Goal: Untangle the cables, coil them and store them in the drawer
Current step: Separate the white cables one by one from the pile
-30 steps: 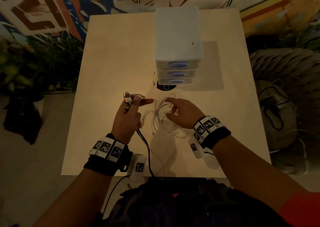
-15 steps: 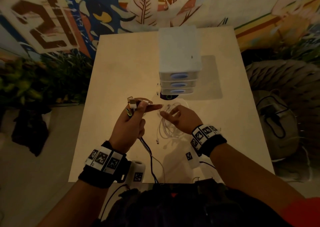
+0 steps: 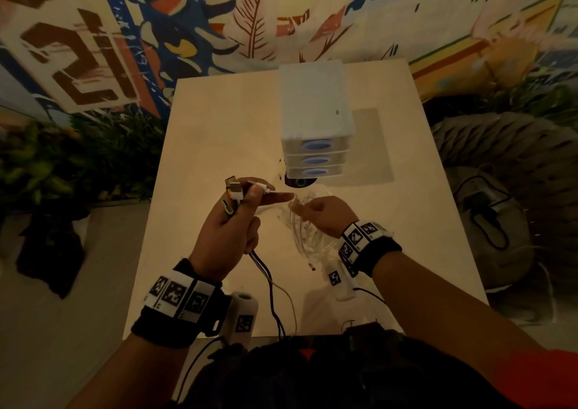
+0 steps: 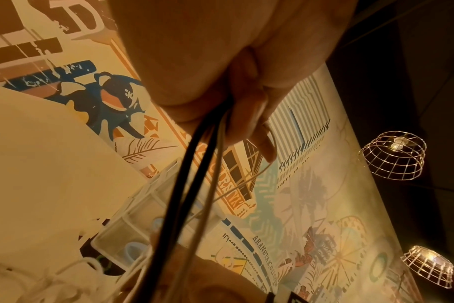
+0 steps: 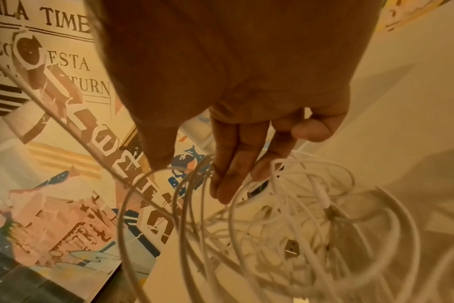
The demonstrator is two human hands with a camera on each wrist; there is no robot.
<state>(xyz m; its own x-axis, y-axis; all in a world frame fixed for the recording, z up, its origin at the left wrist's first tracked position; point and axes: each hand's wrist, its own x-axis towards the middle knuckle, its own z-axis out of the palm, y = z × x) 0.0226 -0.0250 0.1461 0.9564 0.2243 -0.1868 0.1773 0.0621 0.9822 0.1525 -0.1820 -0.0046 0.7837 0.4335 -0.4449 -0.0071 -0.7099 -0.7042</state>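
My left hand (image 3: pixel 233 221) is raised over the table (image 3: pixel 219 133) and grips a bunch of cable ends, their plugs (image 3: pixel 234 188) sticking up above the fingers. Black and pale cables (image 3: pixel 270 286) hang from this fist toward the table's near edge; the left wrist view shows these cables (image 4: pixel 184 184) leaving the curled fingers. My right hand (image 3: pixel 322 216) holds the white cable tangle (image 3: pixel 308 239) lifted off the table. In the right wrist view the white loops (image 5: pixel 285 215) hang from its fingers (image 5: pixel 236 160). A white three-drawer unit (image 3: pixel 316 121) stands behind, drawers closed.
A dark round object (image 3: pixel 298 183) lies at the foot of the drawer unit. A painted mural wall rises behind the table. Plants stand on the floor at left, and a woven pouf and a grey bag (image 3: pixel 491 221) at right.
My right hand went from resting flat on the white tangle to gripping and lifting it. The left hand rose slightly with its cable ends. The head camera tilted up.
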